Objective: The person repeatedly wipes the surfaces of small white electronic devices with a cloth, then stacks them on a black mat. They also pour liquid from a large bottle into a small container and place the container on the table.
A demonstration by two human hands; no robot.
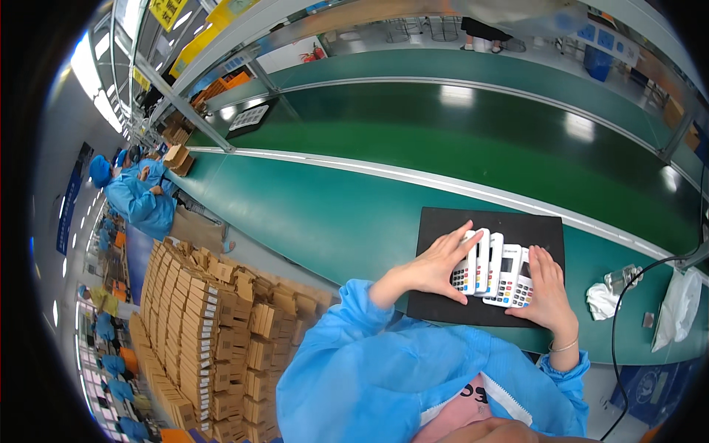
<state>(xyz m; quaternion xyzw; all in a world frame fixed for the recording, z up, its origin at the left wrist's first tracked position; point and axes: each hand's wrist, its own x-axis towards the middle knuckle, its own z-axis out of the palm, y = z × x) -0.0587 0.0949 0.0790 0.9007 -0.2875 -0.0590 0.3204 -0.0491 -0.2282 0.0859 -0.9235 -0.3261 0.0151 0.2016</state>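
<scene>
Several white card payment terminals (507, 277) with small screens and coloured keys lie in an overlapping row on a black mat (487, 217). My left hand (428, 270) grips the left end of the row, fingers along the upper edge and thumb near the bottom. At the other end, my right hand (549, 292) is curved around the outermost terminal, with its thumb by the lower corner. The palms face each other across the row. Parts of the end terminals are hidden under my fingers.
Right of the mat lie crumpled white tissue (603, 301), a clear bottle (624, 277), a white plastic bag (677, 308) and a black cable (614, 347). A green conveyor belt (384, 133) runs behind the workbench (295, 214). Stacked cardboard boxes (199, 340) and a co-worker (136, 196) are at left.
</scene>
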